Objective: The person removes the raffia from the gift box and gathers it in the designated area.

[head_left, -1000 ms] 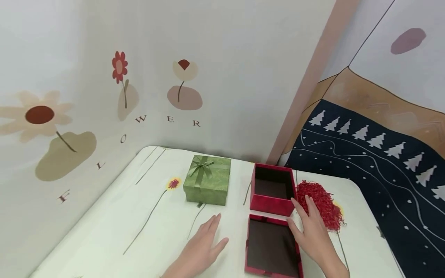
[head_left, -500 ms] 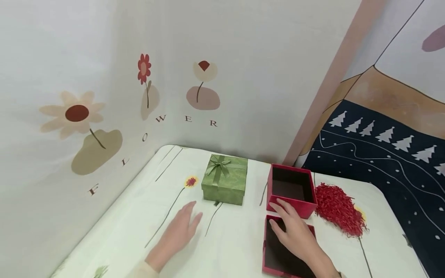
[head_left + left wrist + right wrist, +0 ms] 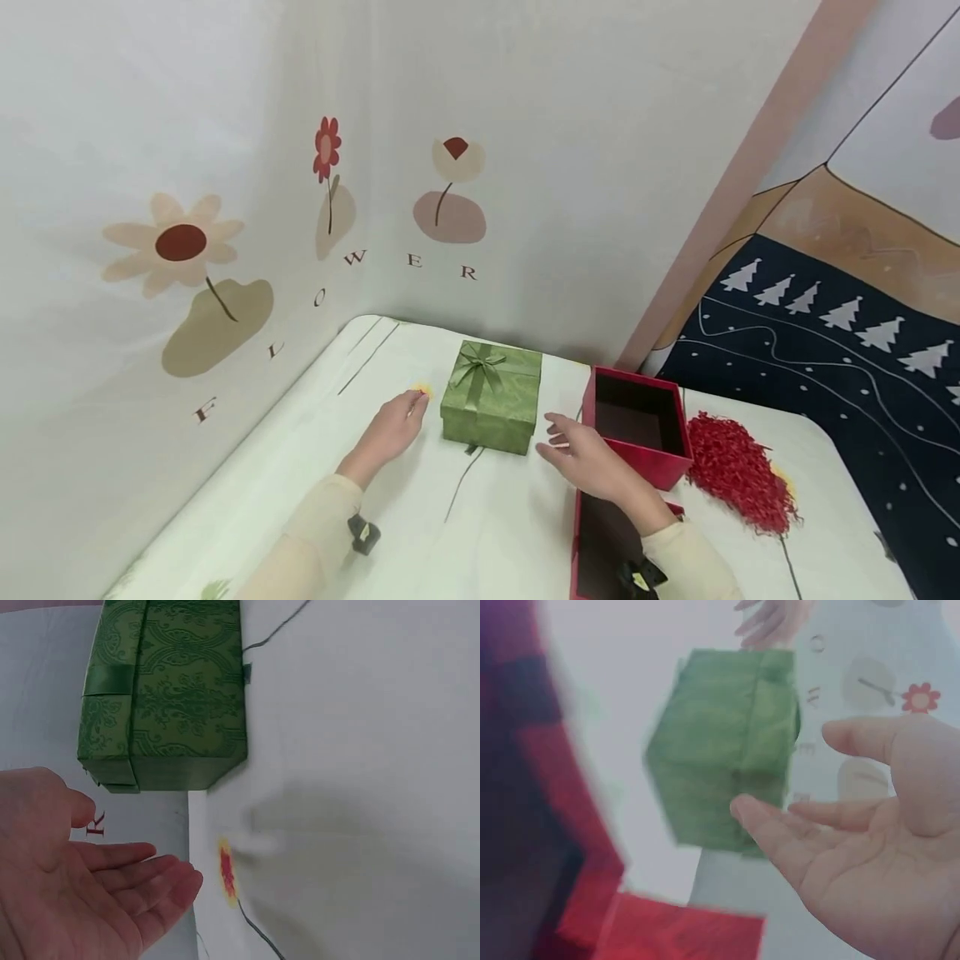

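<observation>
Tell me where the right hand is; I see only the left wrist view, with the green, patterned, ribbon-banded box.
Observer: In the head view, the right hand is off the right side of the green box, a gap showing between them.
Operator: Describe what stands to the right of that box.
Observer: An open, red, square-sided box with a dark interior.
Operator: Report what lies beyond it.
Observer: A loose heap of red, crinkly shreds, just to its right.
</observation>
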The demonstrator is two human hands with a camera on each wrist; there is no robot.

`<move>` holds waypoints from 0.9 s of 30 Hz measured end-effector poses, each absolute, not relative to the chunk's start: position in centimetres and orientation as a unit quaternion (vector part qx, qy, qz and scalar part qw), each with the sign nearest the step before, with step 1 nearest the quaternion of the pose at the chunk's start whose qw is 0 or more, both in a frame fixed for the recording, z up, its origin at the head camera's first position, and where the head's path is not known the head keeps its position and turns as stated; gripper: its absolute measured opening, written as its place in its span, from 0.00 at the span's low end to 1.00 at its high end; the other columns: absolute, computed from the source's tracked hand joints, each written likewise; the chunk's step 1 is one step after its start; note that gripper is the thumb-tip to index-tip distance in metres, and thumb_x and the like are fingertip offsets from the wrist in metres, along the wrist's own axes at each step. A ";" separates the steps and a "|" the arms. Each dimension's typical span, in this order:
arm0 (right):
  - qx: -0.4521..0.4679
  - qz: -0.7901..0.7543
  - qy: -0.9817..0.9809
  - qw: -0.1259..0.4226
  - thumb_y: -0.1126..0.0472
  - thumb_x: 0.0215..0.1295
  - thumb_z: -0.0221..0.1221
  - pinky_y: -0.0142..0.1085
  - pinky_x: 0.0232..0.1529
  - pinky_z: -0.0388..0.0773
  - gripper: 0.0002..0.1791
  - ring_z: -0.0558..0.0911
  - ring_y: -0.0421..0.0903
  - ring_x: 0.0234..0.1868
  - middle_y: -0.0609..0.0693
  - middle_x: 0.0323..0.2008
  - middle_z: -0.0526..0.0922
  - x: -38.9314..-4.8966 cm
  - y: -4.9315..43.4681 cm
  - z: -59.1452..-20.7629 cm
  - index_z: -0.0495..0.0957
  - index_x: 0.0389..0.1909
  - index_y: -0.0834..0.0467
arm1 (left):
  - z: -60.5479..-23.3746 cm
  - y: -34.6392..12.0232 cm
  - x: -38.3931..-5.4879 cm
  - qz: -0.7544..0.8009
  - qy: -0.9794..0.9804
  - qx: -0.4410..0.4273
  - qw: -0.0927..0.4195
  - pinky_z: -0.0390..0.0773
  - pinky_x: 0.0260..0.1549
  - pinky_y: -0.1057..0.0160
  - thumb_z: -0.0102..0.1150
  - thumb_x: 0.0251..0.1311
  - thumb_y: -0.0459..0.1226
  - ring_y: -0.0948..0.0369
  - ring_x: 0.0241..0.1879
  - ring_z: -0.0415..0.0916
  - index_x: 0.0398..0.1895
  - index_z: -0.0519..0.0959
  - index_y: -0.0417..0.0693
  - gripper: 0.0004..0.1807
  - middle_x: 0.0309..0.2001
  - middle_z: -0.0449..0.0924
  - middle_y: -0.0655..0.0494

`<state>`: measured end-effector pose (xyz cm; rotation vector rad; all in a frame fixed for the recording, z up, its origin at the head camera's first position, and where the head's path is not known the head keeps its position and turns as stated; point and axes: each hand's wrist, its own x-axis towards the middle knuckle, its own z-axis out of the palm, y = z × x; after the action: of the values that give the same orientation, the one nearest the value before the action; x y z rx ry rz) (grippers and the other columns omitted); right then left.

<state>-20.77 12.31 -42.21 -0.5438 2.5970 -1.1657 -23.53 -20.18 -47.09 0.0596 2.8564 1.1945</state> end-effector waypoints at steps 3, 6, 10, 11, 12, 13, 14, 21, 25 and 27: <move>-0.155 -0.406 0.889 0.144 0.55 0.76 0.59 0.55 0.61 0.78 0.37 0.77 0.64 0.64 0.70 0.66 0.73 -22.3 11.2 -41.0 0.59 0.75 0.73 | -46.5 -19.6 -24.6 0.391 0.920 0.025 0.023 0.73 0.63 0.41 0.34 0.84 0.44 0.37 0.64 0.74 0.68 0.69 0.25 0.29 0.61 0.77 0.30; -0.113 -0.407 0.892 0.160 0.52 0.80 0.53 0.58 0.64 0.73 0.39 0.72 0.67 0.68 0.72 0.69 0.69 -24.3 10.4 -40.0 0.53 0.77 0.74 | -45.9 -19.0 -25.9 0.403 0.915 0.023 0.016 0.78 0.55 0.43 0.34 0.83 0.43 0.41 0.52 0.79 0.58 0.76 0.26 0.27 0.50 0.81 0.32; -0.055 -0.444 0.874 0.190 0.53 0.82 0.48 0.59 0.69 0.67 0.40 0.71 0.67 0.70 0.75 0.72 0.62 -26.7 9.8 -40.2 0.46 0.77 0.78 | -45.5 -17.9 -27.5 0.450 0.892 0.012 0.038 0.79 0.51 0.46 0.37 0.83 0.42 0.45 0.45 0.79 0.55 0.78 0.27 0.26 0.46 0.81 0.34; -0.040 -0.462 0.863 0.200 0.54 0.82 0.48 0.58 0.70 0.67 0.40 0.70 0.67 0.70 0.75 0.73 0.61 -27.1 9.7 -40.5 0.45 0.77 0.79 | -45.5 -17.7 -27.8 0.464 0.884 0.011 0.051 0.79 0.52 0.46 0.38 0.83 0.42 0.44 0.47 0.79 0.56 0.77 0.26 0.25 0.48 0.81 0.33; -0.025 -0.482 0.850 0.208 0.55 0.82 0.48 0.57 0.70 0.67 0.39 0.71 0.66 0.69 0.75 0.73 0.61 -27.5 9.6 -40.8 0.45 0.76 0.79 | -45.5 -17.5 -28.1 0.475 0.878 0.010 0.061 0.79 0.55 0.46 0.39 0.83 0.41 0.44 0.51 0.80 0.60 0.76 0.26 0.25 0.52 0.81 0.33; -0.013 -0.499 0.840 0.214 0.56 0.82 0.48 0.56 0.69 0.69 0.38 0.72 0.65 0.68 0.74 0.71 0.62 -27.9 9.4 -41.1 0.46 0.75 0.80 | -45.5 -17.3 -28.3 0.484 0.872 0.007 0.069 0.78 0.58 0.46 0.41 0.82 0.41 0.44 0.54 0.80 0.63 0.75 0.27 0.25 0.56 0.80 0.34; -0.001 -0.518 0.827 0.217 0.57 0.82 0.48 0.53 0.68 0.72 0.37 0.74 0.63 0.65 0.74 0.69 0.64 -28.2 9.3 -41.4 0.48 0.75 0.80 | -45.5 -17.2 -28.4 0.490 0.869 0.005 0.076 0.78 0.58 0.47 0.42 0.82 0.40 0.45 0.56 0.80 0.65 0.74 0.27 0.25 0.58 0.80 0.34; 0.025 -0.579 0.791 0.198 0.64 0.79 0.51 0.43 0.53 0.83 0.24 0.80 0.48 0.44 0.64 0.48 0.77 -29.7 8.8 -42.9 0.65 0.62 0.81 | -45.6 -17.8 -29.0 0.549 0.828 -0.044 0.102 0.85 0.49 0.57 0.50 0.80 0.41 0.49 0.52 0.83 0.62 0.77 0.28 0.23 0.54 0.83 0.39; 0.042 -0.576 0.794 0.189 0.66 0.77 0.54 0.42 0.51 0.84 0.26 0.82 0.47 0.43 0.63 0.47 0.79 -30.0 8.9 -42.9 0.63 0.64 0.82 | -45.7 -18.1 -29.4 0.569 0.811 -0.058 0.119 0.84 0.50 0.58 0.53 0.78 0.43 0.50 0.52 0.84 0.61 0.79 0.31 0.23 0.54 0.84 0.41; 0.045 -0.578 0.792 0.189 0.66 0.77 0.55 0.41 0.50 0.85 0.29 0.81 0.47 0.43 0.63 0.47 0.78 -30.2 9.0 -42.8 0.60 0.67 0.83 | -45.8 -18.1 -29.5 0.575 0.806 -0.068 0.122 0.84 0.51 0.58 0.54 0.77 0.43 0.51 0.52 0.84 0.61 0.79 0.32 0.23 0.54 0.85 0.42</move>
<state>-30.16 8.95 -42.84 0.1253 2.2274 -1.6262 -29.52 -18.14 -45.75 -0.1982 2.3539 1.6777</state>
